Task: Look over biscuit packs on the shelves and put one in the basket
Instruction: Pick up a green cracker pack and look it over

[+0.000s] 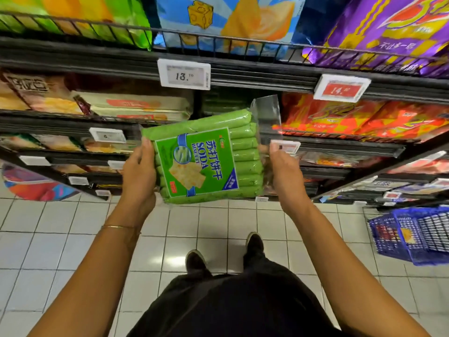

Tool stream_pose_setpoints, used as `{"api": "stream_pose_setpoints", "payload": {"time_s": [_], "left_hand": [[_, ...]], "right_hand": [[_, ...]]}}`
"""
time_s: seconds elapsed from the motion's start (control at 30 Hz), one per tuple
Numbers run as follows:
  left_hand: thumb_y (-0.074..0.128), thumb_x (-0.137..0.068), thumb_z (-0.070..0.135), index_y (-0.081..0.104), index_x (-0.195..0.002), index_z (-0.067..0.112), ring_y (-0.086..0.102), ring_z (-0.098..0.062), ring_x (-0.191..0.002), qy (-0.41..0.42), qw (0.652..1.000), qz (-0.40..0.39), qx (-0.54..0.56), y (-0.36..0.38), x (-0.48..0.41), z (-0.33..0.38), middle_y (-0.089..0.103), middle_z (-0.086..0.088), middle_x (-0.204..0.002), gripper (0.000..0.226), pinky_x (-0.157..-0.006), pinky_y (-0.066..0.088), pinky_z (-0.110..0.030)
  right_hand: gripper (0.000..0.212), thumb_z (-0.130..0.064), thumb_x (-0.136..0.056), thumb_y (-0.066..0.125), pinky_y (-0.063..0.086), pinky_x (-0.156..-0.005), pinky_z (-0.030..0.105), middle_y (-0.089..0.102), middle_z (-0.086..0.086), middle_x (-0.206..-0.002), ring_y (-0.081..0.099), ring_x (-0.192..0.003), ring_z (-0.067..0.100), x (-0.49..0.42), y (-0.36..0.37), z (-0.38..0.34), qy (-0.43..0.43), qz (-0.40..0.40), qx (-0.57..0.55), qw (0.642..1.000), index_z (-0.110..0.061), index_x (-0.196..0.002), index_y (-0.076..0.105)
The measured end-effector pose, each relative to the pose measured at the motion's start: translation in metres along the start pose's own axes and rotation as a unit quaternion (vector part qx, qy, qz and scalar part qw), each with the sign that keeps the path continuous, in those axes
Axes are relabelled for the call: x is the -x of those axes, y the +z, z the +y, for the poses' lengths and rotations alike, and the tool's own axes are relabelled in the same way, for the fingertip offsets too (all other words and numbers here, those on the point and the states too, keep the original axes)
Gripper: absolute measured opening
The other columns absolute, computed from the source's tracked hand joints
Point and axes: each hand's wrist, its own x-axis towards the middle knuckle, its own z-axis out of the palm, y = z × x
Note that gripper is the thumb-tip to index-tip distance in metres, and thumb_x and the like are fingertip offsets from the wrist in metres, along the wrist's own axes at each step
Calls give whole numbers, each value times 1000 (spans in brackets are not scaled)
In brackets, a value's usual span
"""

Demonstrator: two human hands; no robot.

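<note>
Green plastic soda biscuit pack [206, 159] held in front of the shelves, label up, long axis tilted roughly away from the person. Left hand [138, 176] grips its left edge, thumb on top. Right hand [284, 173] pinches the clear right seam. Blue plastic mesh basket [413, 234] sits on the white tiled floor [73, 239], low right, well apart; right hand is nearer, so I'd expect the drop on that side.

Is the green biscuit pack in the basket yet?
Out: left hand and right hand hold the pack before the shelves; the blue basket stands apart on the floor.
</note>
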Motion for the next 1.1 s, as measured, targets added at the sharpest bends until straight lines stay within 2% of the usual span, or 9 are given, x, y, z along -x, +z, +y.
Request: {"api": "stream_pose_setpoints", "payload": {"time_s": [0.13, 0.23, 0.37, 0.47, 0.53, 0.67, 0.77, 0.87, 1.1], "left_hand": [[33, -107, 64, 72, -126, 30, 77, -15, -101, -78, 996, -44, 22, -9, 6, -14, 79, 4, -117, 55, -70, 62, -33], [32, -108, 61, 66, -135, 26, 74, -23, -115, -73, 994, -68, 34, -13, 19, -20, 76, -1, -127, 56, -89, 63, -45], [32, -107, 63, 68, -132, 32, 74, -20, -113, -60, 997, -20, 43, -13, 38, -21, 77, 4, -124, 54, -100, 58, -51], [33, -105, 65, 71, -128, 29, 76, -17, -106, -56, 998, 1, 40, -7, 58, -12, 79, 6, -116, 57, -100, 58, -53], [34, -105, 65, 70, -129, 26, 75, -21, -111, -28, 999, -21, 34, -5, 75, -10, 78, 1, -120, 59, -101, 57, -55], [44, -109, 45, 49, -138, -2, 64, -47, -115, 62, 993, -97, 2, -8, 102, -16, 58, -38, -128, 56, -93, 49, -75], [46, -108, 40, 44, -127, -6, 56, -31, -82, 121, 984, -126, -21, -7, 126, -12, 55, -23, -103, 50, -65, 48, -47], [50, -106, 38, 55, -121, 16, 66, -14, -94, 150, 976, -161, -7, -14, 140, -12, 69, -1, -107, 27, -74, 56, -30], [53, -102, 43, 64, -119, 29, 73, -19, -102, 118, 977, -164, -65, -15, 142, -1, 76, 1, -115, 25, -74, 63, -35]], "right_hand": [[44, -33, -112, 43, 48, -55, 13, 73, -13, -71, 64, -62, 0, 16, -1, 9, -1, 24, -15, 1000, -27, -86, 77], [41, -37, -111, 43, 55, -71, 26, 78, -2, -90, 71, -81, 14, 33, -4, 16, 6, 13, -33, 999, -26, -99, 80], [38, -46, -105, 47, 55, -97, 63, 75, 14, -119, 67, -115, 45, 51, -17, 23, -22, -85, -45, 995, -27, -123, 74], [39, -29, -98, 65, 60, -93, 43, 74, 11, -127, 71, -117, 31, 61, -30, 27, -54, -160, -95, 981, -13, -134, 65], [40, -22, -97, 67, 60, -93, 43, 74, 12, -127, 71, -116, 30, 64, -38, 33, -64, -169, -112, 977, -11, -135, 63], [43, -20, -99, 64, 59, -95, 45, 70, 15, -133, 69, -119, 30, 62, -58, 53, -86, -173, -145, 970, -9, -141, 59], [47, -19, -98, 65, 58, -97, 44, 68, 13, -137, 66, -124, 30, 69, -69, 61, -91, -201, -153, 963, -15, -145, 57], [51, -26, -93, 72, 52, -105, 50, 68, 11, -136, 64, -124, 31, 75, -77, 67, -81, -209, -172, 959, -19, -142, 59], [48, -20, -94, 65, 48, -104, 62, 66, 23, -135, 64, -123, 42, 80, -77, 59, -36, -168, -204, 964, -5, -139, 58]]}}
